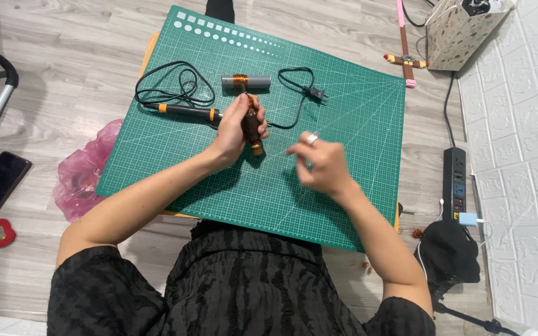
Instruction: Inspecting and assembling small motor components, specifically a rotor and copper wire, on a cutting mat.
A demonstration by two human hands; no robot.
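Right now the left hand [235, 127] has its fingers wrapped tight round a dark brown cylinder with orange copper-coloured windings at its ends [253, 127], holding it nearly upright over the middle of the green gridded cutting mat [344, 124] that lies on the wooden floor [63, 62]. The right hand [320, 163], a ring on one finger, hovers just beside it above the mat; its fingers are drawn together at the tips as if pinching something fine, but the blur hides whether anything is between them. It grips no tool.

Just behind the held piece lies a grey cylinder with a band of copper-coloured wire round its middle [246, 81], flat on the mat and apart from both hands. That band looks neat and closed, so I'd judge that one finished. The piece in hand seems only partly through: winding shows at the ends, and it is being gripped and attended to.

A black and orange soldering iron [185, 111] rests on the mat to the left, tip towards the left hand, cord looped. Its black plug [317, 93] lies loose on the mat, well apart from the black power strip [454, 180], so I'd say soldering is not under way.
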